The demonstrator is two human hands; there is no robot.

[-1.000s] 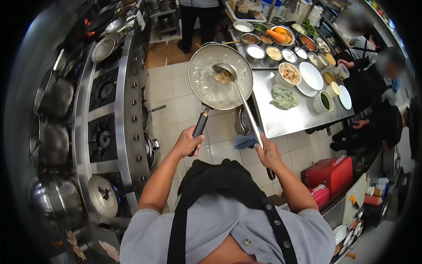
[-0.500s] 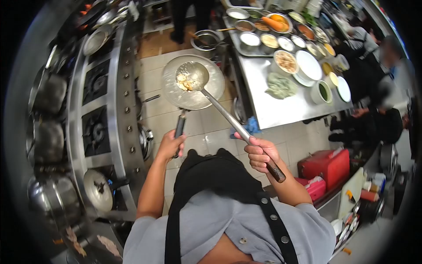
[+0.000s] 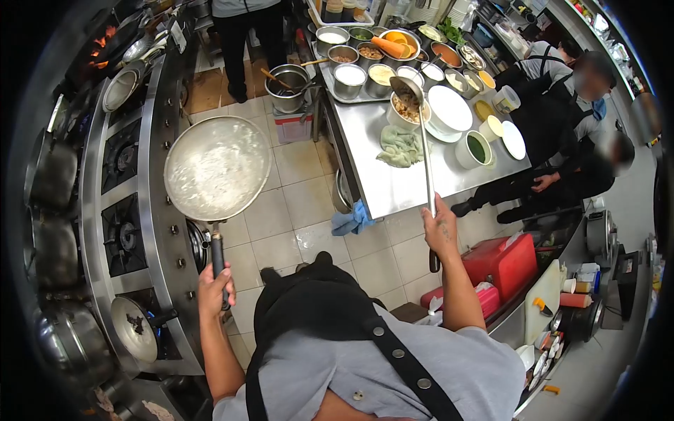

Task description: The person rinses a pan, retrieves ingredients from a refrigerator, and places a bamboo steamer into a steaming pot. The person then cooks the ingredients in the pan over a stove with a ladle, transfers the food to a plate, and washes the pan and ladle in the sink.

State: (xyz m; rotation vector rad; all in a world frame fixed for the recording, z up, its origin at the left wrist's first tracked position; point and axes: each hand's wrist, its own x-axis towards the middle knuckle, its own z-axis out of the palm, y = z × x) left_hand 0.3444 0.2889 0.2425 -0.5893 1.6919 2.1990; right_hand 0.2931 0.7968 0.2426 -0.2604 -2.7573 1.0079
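My left hand [image 3: 215, 286] is wrapped round the dark handle of a frying pan [image 3: 217, 168], which hangs over the floor beside the stove. The inside of the pan looks wet and shiny. With my right hand [image 3: 440, 230] I grip a long metal ladle [image 3: 427, 165]. Its bowl is at the top of a white tub [image 3: 398, 121] of light brown chopped food; whether it touches the food, I cannot tell. A crumpled pale green cloth [image 3: 401, 146] lies just in front of that tub. White plates [image 3: 449, 109] are stacked to its right.
The steel table [image 3: 379, 196] carries metal tubs, carrots [image 3: 392, 46] and a tub of green sauce [image 3: 476, 147]. A gas stove [image 3: 144, 238] runs along the left, with another pan [image 3: 133, 330] on it. People [image 3: 554, 140] stand beyond the table; a red box [image 3: 497, 265] is at right.
The frying pan has moved left toward the stove, apart from the ladle. The ladle has swung right to the tub of chopped food; the food seen in its bowl before is not visible now.
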